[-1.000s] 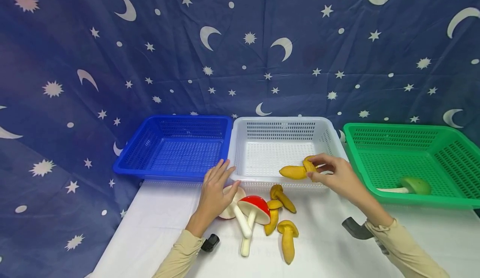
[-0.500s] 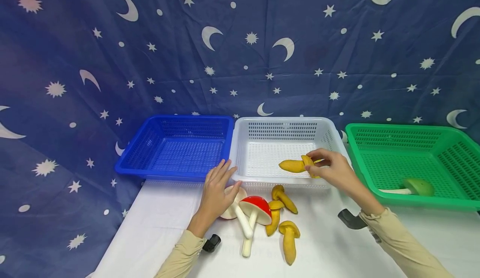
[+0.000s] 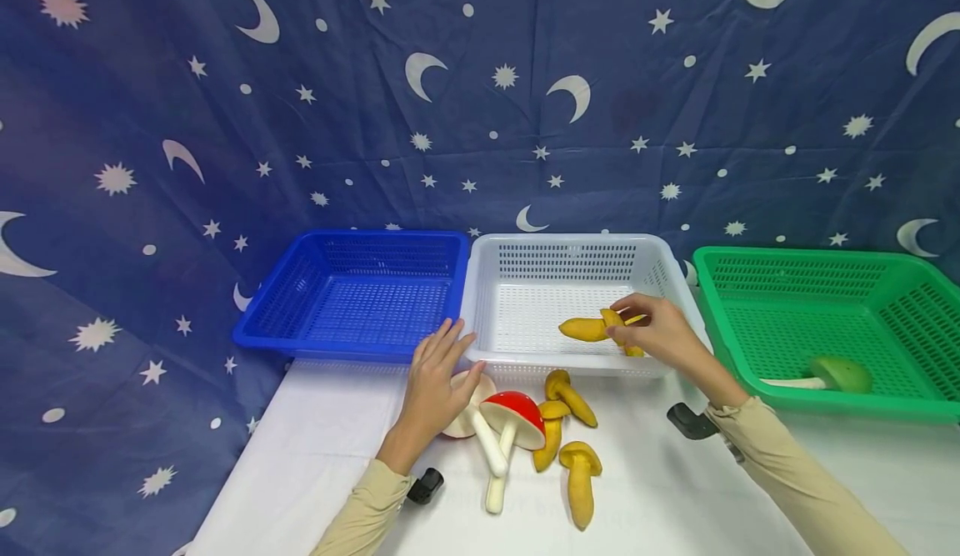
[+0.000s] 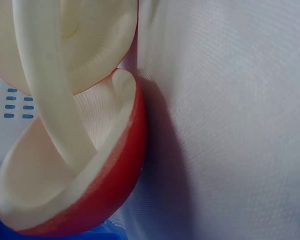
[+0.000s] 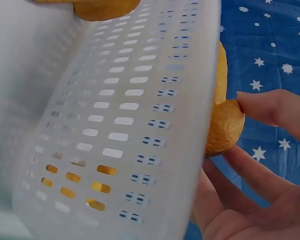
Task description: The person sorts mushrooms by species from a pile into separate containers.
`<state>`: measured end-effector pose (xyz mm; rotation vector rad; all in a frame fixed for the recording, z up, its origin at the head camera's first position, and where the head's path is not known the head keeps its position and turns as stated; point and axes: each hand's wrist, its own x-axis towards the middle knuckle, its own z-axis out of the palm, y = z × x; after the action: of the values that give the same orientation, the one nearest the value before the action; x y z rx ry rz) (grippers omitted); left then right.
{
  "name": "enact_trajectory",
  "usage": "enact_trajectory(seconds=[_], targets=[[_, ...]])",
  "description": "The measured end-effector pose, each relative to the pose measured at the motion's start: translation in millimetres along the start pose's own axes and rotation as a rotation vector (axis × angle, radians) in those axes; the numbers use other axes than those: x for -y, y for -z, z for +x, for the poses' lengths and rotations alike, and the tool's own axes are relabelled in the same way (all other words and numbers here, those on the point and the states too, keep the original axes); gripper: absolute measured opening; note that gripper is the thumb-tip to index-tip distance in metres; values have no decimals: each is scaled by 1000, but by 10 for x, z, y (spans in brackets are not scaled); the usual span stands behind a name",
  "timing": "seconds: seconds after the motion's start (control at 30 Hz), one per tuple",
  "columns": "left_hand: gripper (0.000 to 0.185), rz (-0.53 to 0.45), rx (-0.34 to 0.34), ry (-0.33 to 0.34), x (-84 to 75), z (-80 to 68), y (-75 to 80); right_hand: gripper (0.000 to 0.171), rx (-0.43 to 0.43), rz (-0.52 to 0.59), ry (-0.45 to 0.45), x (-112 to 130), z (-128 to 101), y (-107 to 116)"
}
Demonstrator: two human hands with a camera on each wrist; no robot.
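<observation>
- Fingertips (image 3: pixel 617 333) of the right hand (image 3: pixel 651 337) pinch a yellow mushroom (image 3: pixel 592 328), lengthwise nine-to-three, stem toward nine, over the white basket (image 3: pixel 570 243).
- Left hand (image 3: pixel 433 377), fingers straight, rests on a red mushroom (image 3: pixel 468 393).

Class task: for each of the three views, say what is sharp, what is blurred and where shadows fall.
Head view: evenly lit and sharp, with soft shadows under the yellow mushrooms. Left wrist view: the red mushroom cap is too close, soft-edged, shadowing the white cloth. Right wrist view: the white basket wall blurs at its near edge.
</observation>
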<state>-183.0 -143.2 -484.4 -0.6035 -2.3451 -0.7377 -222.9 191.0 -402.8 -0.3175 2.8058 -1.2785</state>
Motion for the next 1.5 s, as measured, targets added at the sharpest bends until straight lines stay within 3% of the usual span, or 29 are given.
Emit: enact_trajectory(seconds=[0.23,0.93,1.3,1.5], targets=[[41,3,-4,1,-12,7,9,44,43,-24,-70,-16,134,-62],[41,4,1,7,-20,7,13,37,178,-42,-141,-142,396,-230],[40,24,-1,-2,-24,-3,-8,28,230,-60,-140,-173,432,-265],[41,29,14,6,-28,-6,4,27,198,-83,-90,-184,434,-244]])
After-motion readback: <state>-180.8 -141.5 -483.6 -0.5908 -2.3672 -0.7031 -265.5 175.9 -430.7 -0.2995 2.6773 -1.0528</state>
